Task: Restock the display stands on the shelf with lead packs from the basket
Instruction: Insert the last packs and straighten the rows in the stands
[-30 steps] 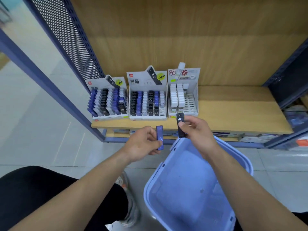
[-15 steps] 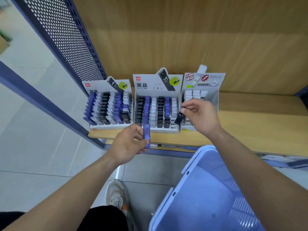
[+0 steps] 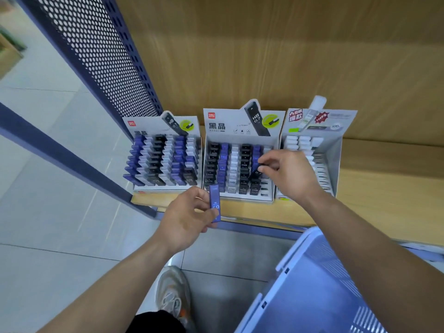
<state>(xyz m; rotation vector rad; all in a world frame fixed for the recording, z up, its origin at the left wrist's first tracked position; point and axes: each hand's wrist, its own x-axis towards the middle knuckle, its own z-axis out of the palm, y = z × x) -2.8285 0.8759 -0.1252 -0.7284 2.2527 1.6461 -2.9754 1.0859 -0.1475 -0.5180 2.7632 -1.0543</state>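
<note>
Closest to the camera, at the bottom edge, a grey shoe [image 3: 173, 292] stands on pale floor tiles. To its right is a light blue plastic basket [image 3: 295, 251]; the part of its inside that shows holds no lead packs, though much of it is cut off by the frame.

Above the shoe, the left hand [image 3: 185, 219] waits just in front of the shelf [image 3: 384, 188] edge. Its grip is closed on a blue lead pack [image 3: 214, 203], held upright between thumb and fingertips, not yet in any stand.

Further in, the right hand [image 3: 290, 174] reaches over the middle display stand [image 3: 240, 126]. Its grip pinches a black lead pack [image 3: 256, 174], tilted, its lower end among the rows near the stand's right side. Whether it is seated in a slot cannot be told.

Three cardboard stands sit side by side on the wooden shelf. The left display stand [image 3: 149, 127] looks full of blue, white and black packs. The middle one is mostly filled, with a few bare slots at its front right corner. The right display stand [image 3: 336, 140] holds white packs on its left and shows bare slots on its right.

By this look, the job is well along: two packs in hand remain to place, and gaps remain in the middle and right stands. Behind everything rises a wooden back panel, with a perforated blue metal side panel [image 3: 101, 56] to the left.
</note>
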